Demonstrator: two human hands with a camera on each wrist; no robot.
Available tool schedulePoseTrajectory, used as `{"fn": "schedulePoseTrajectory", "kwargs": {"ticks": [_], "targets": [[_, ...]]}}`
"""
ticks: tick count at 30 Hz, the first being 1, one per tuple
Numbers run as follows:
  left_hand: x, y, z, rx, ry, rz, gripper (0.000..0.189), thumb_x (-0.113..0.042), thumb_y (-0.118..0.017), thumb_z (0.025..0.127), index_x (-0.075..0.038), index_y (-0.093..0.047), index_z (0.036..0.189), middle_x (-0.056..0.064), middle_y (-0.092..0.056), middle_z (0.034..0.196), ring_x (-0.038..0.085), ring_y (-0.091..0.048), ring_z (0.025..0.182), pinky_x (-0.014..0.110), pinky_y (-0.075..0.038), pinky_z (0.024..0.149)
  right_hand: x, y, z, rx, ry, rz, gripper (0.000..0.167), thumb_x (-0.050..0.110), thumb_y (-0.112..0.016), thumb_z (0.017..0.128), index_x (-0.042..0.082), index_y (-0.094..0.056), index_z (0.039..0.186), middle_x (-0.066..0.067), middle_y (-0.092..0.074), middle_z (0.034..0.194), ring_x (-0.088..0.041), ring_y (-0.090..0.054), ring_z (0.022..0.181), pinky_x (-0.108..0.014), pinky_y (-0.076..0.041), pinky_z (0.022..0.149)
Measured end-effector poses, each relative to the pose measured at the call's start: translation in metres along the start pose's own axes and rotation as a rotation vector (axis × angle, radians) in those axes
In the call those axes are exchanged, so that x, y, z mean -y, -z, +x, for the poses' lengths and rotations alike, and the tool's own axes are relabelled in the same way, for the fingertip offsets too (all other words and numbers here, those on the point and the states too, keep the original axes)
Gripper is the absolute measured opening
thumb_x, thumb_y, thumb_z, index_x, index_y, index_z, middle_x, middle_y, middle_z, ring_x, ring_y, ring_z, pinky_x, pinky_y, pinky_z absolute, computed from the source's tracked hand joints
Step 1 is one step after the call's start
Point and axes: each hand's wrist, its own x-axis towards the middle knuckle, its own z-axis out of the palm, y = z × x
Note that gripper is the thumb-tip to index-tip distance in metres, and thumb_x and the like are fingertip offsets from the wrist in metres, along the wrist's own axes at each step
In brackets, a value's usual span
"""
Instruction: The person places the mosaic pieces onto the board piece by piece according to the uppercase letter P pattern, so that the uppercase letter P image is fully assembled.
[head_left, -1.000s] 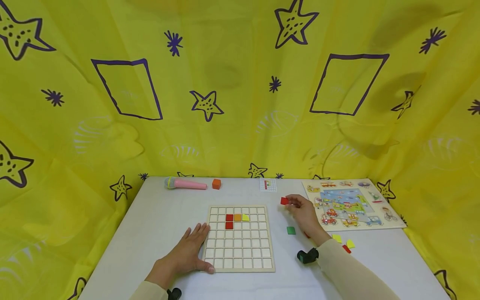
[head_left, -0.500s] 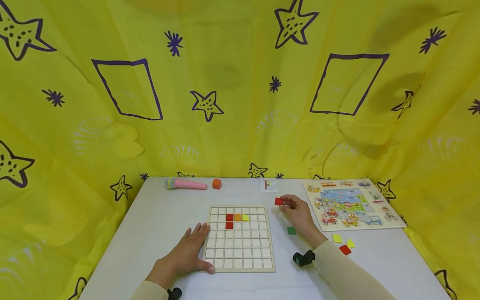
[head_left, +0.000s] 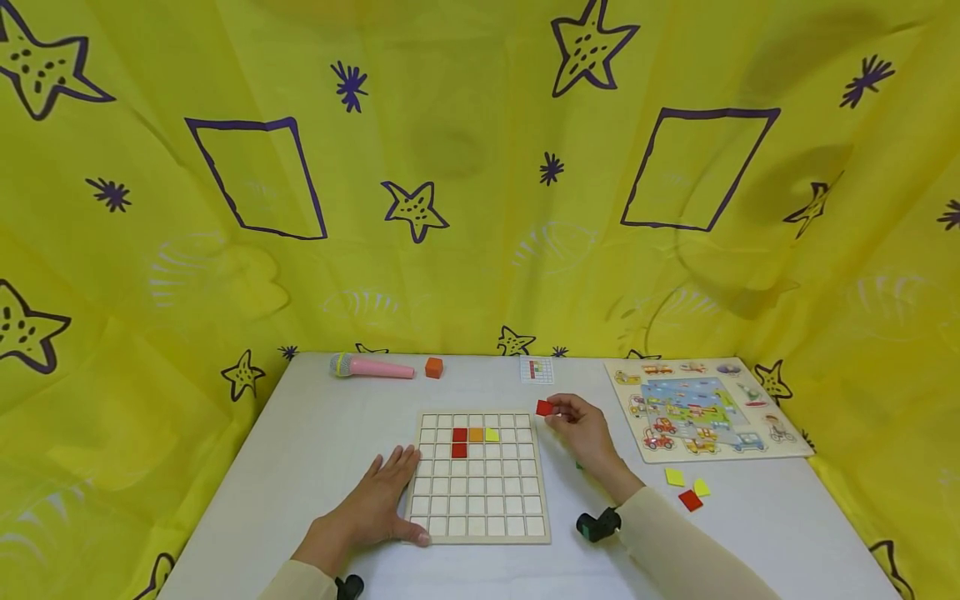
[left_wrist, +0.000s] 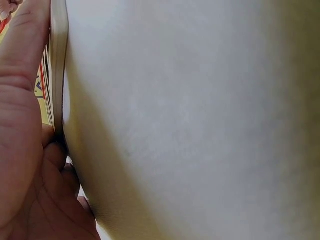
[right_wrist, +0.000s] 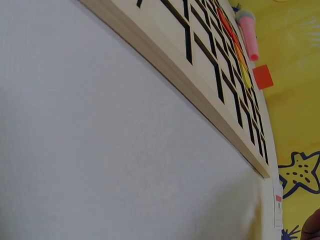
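A wooden grid board (head_left: 480, 538) lies on the white table. Along its left side rests my left hand (head_left: 371, 504), fingers spread, thumb at the near left corner. The left wrist view shows that hand (left_wrist: 20, 125) against the board's edge (left_wrist: 59, 75). Just off the far right corner, my right hand (head_left: 591, 437) pinches a red square tile (head_left: 544, 407) between thumb and fingers. Two red tiles, an orange tile (head_left: 476, 435) and a yellow tile (head_left: 492, 435) with a curved edge sit in the grid's upper cells. Most of a green tile (head_left: 579, 465) is hidden under the right hand.
To the right lie two yellow tiles and a red tile (head_left: 690, 500). Beyond them is a wooden picture puzzle (head_left: 780, 448). A pattern card (head_left: 537, 370), an orange cube (head_left: 433, 367) and a pink toy microphone (head_left: 378, 368) line the far edge, before a yellow curtain (head_left: 480, 275).
My right hand has carried the red tile leftward, from near the puzzle to beside the board's far right corner. My left hand has stayed in place.
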Motion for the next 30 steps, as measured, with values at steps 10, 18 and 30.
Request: {"fn": "schedulePoseTrajectory", "kwargs": {"ticks": [10, 18, 30], "targets": [[-0.001, -0.001, 0.002, 0.002, 0.012, -0.003, 0.134, -0.062, -0.092, 0.066, 0.001, -0.028, 0.165, 0.019, -0.026, 0.174, 0.04, -0.016, 0.163, 0.063, -0.01, 0.132, 0.006, -0.015, -0.01, 0.035, -0.005, 0.033, 0.025, -0.003, -0.075, 0.093, 0.002, -0.075, 0.118, -0.01, -0.071, 0.101, -0.013, -0.06, 0.088, -0.016, -0.051, 0.071], [-0.001, 0.0, 0.002, 0.013, 0.017, -0.002, 0.134, -0.063, -0.092, 0.066, 0.001, -0.028, 0.165, 0.02, -0.025, 0.174, 0.042, -0.016, 0.163, 0.065, -0.01, 0.131, 0.009, -0.035, -0.017, 0.071, -0.014, 0.029, 0.024, -0.001, -0.073, 0.095, 0.005, -0.077, 0.118, -0.008, -0.072, 0.101, -0.016, -0.06, 0.089, -0.017, -0.053, 0.069], [0.0, -0.001, 0.002, 0.01, 0.014, 0.013, 0.134, -0.066, -0.09, 0.066, 0.001, -0.028, 0.165, 0.019, -0.026, 0.173, 0.041, -0.017, 0.163, 0.064, -0.011, 0.131, 0.016, -0.072, -0.036, 0.21, 0.027, 0.01, 0.021, 0.002, -0.073, 0.096, 0.007, -0.076, 0.116, -0.006, -0.071, 0.1, -0.015, -0.059, 0.088, -0.017, -0.053, 0.071]]}}
